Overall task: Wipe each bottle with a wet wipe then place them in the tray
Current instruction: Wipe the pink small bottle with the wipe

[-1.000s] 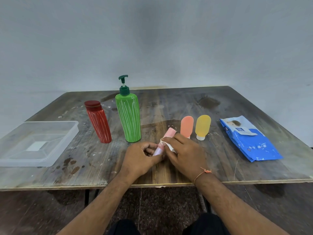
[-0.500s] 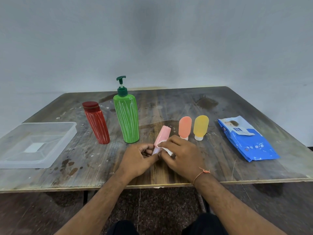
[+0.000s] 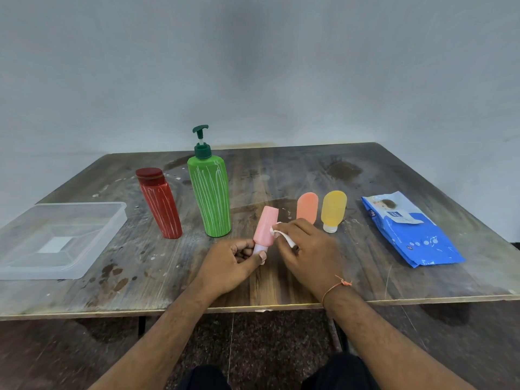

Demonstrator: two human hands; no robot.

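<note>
My left hand grips the white cap end of a small pink bottle, which tilts up and away from me. My right hand pinches a white wet wipe against the bottle's right side. Behind my hands stand a green pump bottle and a red bottle, both streaked with white lines. An orange bottle and a yellow bottle stand cap down to the right. The clear plastic tray sits at the left with nothing in it.
A blue pack of wet wipes lies at the right of the stained wooden table. The table's front edge runs just under my wrists. A grey wall stands behind the table.
My left hand has raised the pink bottle more upright. My right hand with the wipe has slid from over the bottle to its right side, so more of the bottle shows.
</note>
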